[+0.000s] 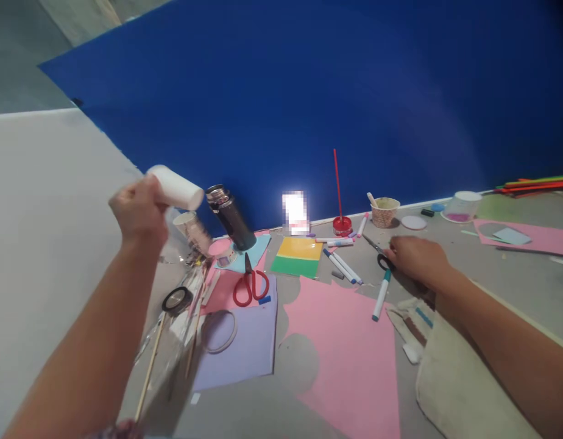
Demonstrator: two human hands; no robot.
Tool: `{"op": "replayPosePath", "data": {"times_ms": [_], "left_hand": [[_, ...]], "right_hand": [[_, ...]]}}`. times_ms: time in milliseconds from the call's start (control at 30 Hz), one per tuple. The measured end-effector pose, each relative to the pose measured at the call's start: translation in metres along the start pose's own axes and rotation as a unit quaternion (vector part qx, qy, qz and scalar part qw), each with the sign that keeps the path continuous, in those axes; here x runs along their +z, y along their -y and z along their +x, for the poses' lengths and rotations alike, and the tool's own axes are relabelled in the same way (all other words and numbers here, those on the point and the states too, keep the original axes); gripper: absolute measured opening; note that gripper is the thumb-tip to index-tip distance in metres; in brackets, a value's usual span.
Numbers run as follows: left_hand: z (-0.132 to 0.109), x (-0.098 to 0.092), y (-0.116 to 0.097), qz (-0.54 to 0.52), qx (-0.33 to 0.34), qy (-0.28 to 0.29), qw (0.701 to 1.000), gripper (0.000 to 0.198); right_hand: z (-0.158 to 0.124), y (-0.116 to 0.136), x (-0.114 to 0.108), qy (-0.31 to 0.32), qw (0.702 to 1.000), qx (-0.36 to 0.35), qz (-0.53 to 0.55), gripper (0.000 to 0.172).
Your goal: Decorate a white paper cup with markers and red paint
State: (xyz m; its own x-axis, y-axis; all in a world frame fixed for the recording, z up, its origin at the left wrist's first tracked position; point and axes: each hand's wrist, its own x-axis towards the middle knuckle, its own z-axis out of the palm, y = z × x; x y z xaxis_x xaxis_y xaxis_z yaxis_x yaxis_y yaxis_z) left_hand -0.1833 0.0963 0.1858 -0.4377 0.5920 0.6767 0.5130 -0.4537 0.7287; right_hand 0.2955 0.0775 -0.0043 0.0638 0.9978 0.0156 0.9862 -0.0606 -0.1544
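Observation:
Raised on the left, my left hand (142,207) is closed around a white paper cup (176,188), which is tilted on its side. On the right, my right hand (418,259) rests low over the table, fingers curled at the black handle of a pair of scissors (382,261); its blades point away to the left. A teal-capped marker (381,297) lies just in front of that hand. Below the paper cup, a patterned cup (190,228) leans near a dark thermos (231,216).
Red-handled scissors (250,288) and a tape ring (219,332) lie on coloured sheets. Cut pink paper (350,353) covers the middle front. Several markers (343,267), a red pot (342,226) with an upright stick and a speckled cup (385,213) stand near the blue wall (309,110).

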Motion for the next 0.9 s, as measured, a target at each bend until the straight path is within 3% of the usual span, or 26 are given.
{"op": "replayPosePath", "data": {"times_ms": [67,167,267,300,367,467,533,633,700,800,900], "left_hand": [[-0.07,0.02,-0.017,-0.149,-0.151,0.069,0.975,0.033],[-0.182,0.051,-0.035,-0.247,-0.371,0.217,0.868,0.038],[-0.255,0.08,-0.04,-0.314,-0.517,0.266,0.751,0.039],[-0.269,0.088,-0.04,-0.332,-0.541,0.266,0.725,0.037],[-0.283,0.097,-0.037,-0.351,-0.557,0.282,0.698,0.035],[-0.289,0.099,-0.031,-0.333,-0.547,0.302,0.706,0.032],[-0.29,0.096,-0.028,-0.311,-0.52,0.315,0.731,0.031],[-0.291,0.092,-0.026,-0.302,-0.448,0.313,0.781,0.037],[-0.292,0.091,-0.026,-0.305,-0.405,0.333,0.795,0.044],[-0.292,0.092,-0.024,-0.278,-0.376,0.37,0.803,0.054],[-0.291,0.094,-0.02,-0.239,-0.379,0.354,0.821,0.057]], "right_hand": [[-0.006,0.007,-0.008,-0.044,0.999,-0.006,0.031,0.035],[-0.019,0.023,-0.014,-0.084,0.985,-0.105,0.111,0.037],[-0.035,0.042,-0.007,-0.099,0.878,-0.343,0.321,0.079],[-0.04,0.048,-0.002,-0.107,0.846,-0.391,0.346,0.086],[-0.048,0.058,0.006,-0.126,0.803,-0.456,0.362,0.082],[-0.056,0.067,0.012,-0.101,0.781,-0.491,0.372,0.062],[-0.059,0.071,0.013,-0.051,0.802,-0.463,0.373,0.054],[-0.06,0.075,0.013,0.01,0.857,-0.365,0.364,0.051],[-0.061,0.078,0.015,0.026,0.876,-0.323,0.356,0.044],[-0.063,0.082,0.016,0.034,0.885,-0.317,0.34,0.035],[-0.063,0.079,0.011,0.056,0.881,-0.342,0.321,0.038]]}}
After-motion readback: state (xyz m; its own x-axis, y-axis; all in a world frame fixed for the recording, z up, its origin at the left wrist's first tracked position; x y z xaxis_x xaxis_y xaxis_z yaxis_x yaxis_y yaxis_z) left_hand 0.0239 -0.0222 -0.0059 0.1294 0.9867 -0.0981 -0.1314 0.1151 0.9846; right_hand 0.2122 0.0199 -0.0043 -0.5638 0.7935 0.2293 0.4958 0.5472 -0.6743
